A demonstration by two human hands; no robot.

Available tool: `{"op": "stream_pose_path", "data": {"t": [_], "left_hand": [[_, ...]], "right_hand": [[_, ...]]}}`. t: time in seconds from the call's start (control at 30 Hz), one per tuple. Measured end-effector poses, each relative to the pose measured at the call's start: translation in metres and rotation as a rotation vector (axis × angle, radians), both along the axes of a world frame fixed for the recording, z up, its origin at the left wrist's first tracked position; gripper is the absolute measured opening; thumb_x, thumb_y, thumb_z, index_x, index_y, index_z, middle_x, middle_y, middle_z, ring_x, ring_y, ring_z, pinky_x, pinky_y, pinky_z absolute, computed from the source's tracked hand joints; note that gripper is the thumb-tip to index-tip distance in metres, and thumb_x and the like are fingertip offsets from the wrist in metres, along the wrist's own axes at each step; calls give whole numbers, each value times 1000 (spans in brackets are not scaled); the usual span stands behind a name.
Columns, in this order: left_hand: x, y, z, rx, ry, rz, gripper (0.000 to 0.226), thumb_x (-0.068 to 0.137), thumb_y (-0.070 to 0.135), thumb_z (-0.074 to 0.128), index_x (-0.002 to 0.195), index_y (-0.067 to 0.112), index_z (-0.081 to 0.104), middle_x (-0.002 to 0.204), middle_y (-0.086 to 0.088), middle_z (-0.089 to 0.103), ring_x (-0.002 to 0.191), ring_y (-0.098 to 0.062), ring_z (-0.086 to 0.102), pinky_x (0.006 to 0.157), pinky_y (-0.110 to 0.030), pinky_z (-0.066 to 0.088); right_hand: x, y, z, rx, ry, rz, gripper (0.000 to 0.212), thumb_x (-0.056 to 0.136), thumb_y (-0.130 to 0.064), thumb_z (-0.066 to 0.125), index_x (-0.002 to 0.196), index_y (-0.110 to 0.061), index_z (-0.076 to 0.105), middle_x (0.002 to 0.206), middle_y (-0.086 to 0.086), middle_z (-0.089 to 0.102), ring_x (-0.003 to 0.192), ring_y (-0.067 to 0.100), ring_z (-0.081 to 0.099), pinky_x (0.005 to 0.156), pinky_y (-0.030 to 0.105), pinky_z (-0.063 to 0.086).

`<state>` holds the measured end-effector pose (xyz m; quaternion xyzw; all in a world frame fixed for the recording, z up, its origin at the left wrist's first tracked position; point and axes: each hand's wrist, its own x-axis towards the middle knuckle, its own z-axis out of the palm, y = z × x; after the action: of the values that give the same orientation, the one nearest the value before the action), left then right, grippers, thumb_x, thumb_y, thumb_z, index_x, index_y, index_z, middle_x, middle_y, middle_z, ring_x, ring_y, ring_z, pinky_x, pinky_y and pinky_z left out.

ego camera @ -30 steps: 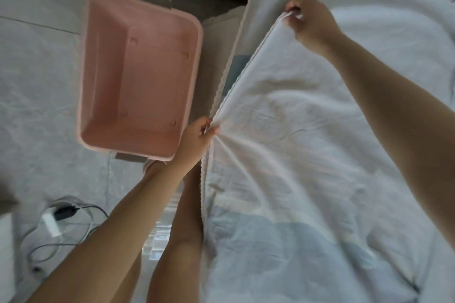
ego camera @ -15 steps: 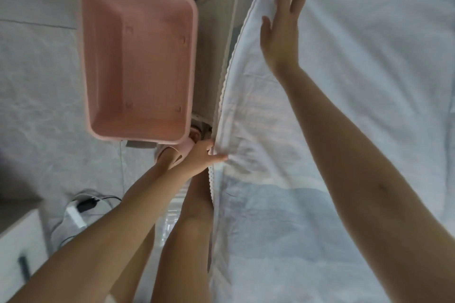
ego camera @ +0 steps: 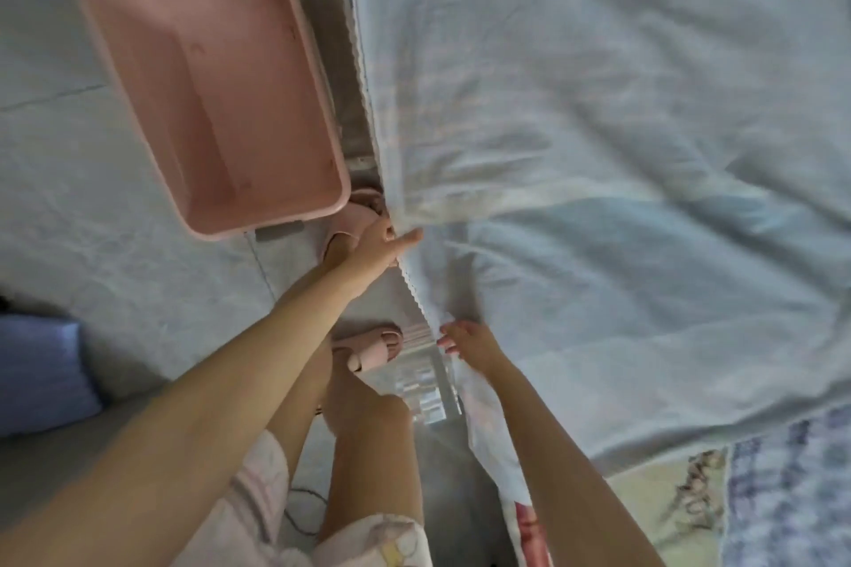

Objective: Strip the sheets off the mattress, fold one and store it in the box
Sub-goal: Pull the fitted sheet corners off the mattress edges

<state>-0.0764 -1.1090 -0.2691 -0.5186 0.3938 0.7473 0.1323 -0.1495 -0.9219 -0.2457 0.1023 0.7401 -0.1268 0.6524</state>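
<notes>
The right hand point(ego camera: 467, 343) sits at the scalloped edge of the sheet point(ego camera: 598, 152), fingers bent against the cloth; whether they pinch it cannot be told. Farther along that edge the left hand point(ego camera: 380, 244) pinches the hem, thumb out. The sheet lies rumpled over the bed point(ego camera: 343, 83). The pink box point(ego camera: 258, 106) stands on the floor point(ego camera: 69, 198) just beside it.

The right hand point(ego camera: 469, 343) is no longer holding the far corner of the sheet point(ego camera: 598, 152); it is now reaching the scalloped near edge, just beside the person's legs.
</notes>
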Motion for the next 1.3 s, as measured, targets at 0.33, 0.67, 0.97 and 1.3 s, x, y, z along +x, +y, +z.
{"op": "stream_pose_path", "data": {"t": [0.33,0.67,0.97,1.3], "left_hand": [[46,148,31,-77,-188,-12,22,85,18,69,102,21,56,104,-2,64,98,-20,63,88,-38,53],[57,171,57,-295,-193,103,11,91,7,60,90,15,54,92,3,62,86,-11,63,73,-26,54],[51,195,65,-356,-200,129,9,96,9,51,98,17,47,104,0,58,97,-17,60,85,-36,54],[58,210,58,-547,-289,62,12,92,6,50,98,15,45,101,-4,59,86,-17,59,78,-29,54]], "right_hand": [[102,133,4,82,-181,-1411,75,87,-74,17,133,-19,42,114,9,48,87,22,48,99,39,34],[156,186,18,-233,32,-2570,45,97,-28,50,135,-6,46,122,14,59,115,28,57,81,40,50],[197,234,46,-485,188,-2713,48,86,-14,53,133,-10,46,126,16,56,117,34,53,93,48,48],[217,259,70,149,247,-2744,26,90,-15,62,113,-7,52,92,6,62,85,19,61,84,28,51]]}}
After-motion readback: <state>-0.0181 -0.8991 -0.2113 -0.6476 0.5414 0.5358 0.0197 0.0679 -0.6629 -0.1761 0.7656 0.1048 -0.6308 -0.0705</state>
